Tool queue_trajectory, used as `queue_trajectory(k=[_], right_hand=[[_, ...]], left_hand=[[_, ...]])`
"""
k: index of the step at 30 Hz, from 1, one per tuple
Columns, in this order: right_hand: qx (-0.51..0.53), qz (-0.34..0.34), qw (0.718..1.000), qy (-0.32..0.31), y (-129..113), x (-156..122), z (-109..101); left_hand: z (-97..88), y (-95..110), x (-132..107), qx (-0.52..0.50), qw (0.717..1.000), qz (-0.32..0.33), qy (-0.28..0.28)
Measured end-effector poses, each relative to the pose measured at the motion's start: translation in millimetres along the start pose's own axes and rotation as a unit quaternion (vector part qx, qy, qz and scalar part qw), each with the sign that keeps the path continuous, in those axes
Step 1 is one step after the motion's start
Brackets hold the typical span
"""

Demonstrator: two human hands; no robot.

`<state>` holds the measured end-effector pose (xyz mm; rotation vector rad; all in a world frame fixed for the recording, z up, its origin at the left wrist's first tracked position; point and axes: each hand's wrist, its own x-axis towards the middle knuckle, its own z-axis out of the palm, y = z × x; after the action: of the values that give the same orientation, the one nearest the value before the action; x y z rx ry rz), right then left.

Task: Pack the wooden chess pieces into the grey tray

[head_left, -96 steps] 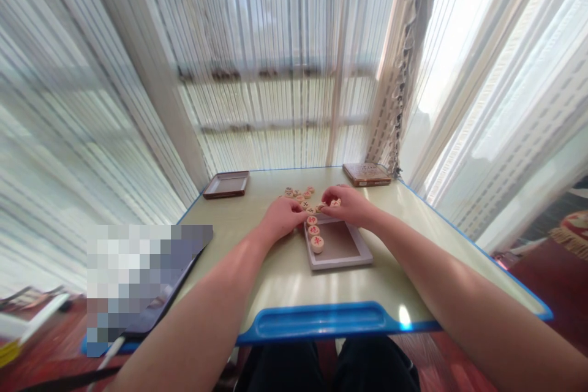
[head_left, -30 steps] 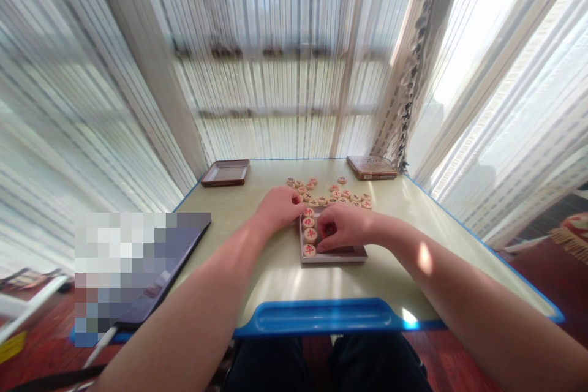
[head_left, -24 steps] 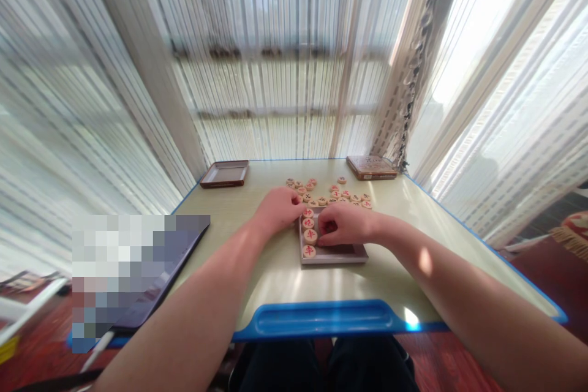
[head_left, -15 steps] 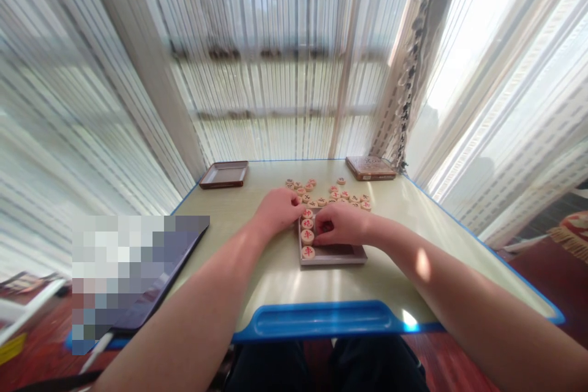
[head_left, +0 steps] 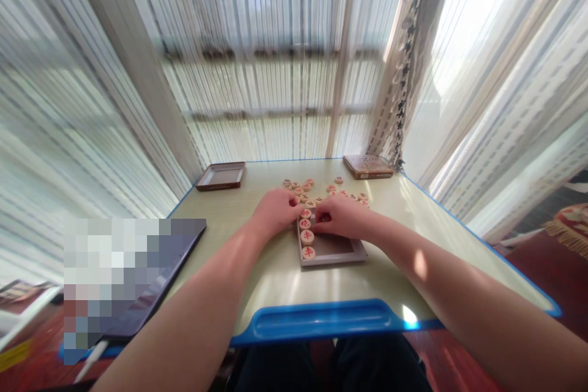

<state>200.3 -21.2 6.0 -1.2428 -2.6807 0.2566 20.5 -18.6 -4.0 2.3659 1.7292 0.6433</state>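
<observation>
A shallow brown tray (head_left: 342, 251) lies on the table before me. A column of round wooden chess pieces (head_left: 307, 237) with red marks runs down its left side. My left hand (head_left: 275, 211) rests at the tray's far left corner, fingers curled against the top piece. My right hand (head_left: 343, 219) is over the tray's far edge, fingers pinched together beside the column; what they hold is hidden. More loose pieces (head_left: 337, 191) lie scattered just beyond both hands.
The pale table has a blue rim with a groove at its near edge (head_left: 321, 320). A second brown tray (head_left: 220, 176) sits at the far left, a patterned box (head_left: 368, 166) at the far right. Sheer curtains surround the table. A dark flat object (head_left: 151, 282) lies left.
My right hand has drawn back from the middle of the tray to its far edge. Since the oldest frame the column of pieces in the tray has grown longer. My left hand has stayed put.
</observation>
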Motion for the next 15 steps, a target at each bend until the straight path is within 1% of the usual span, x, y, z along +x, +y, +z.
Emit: queue_trajectory(k=[5, 11, 15], right_hand=[[-0.011, 0.013, 1.0, 0.007, 1.1, 1.4, 0.6], [-0.047, 0.05, 0.996, 0.054, -0.7, 0.7, -0.4], [-0.063, 0.053, 0.995, 0.056, -1.1, 1.3, 0.4]], left_hand=[[-1.2, 0.7, -0.2, -0.004, 1.0, -0.006, -0.005], [-2.6, 2.0, -0.8, -0.022, 1.0, -0.009, -0.018], [-3.3, 2.3, -1.3, -0.028, 0.999, -0.003, -0.022]])
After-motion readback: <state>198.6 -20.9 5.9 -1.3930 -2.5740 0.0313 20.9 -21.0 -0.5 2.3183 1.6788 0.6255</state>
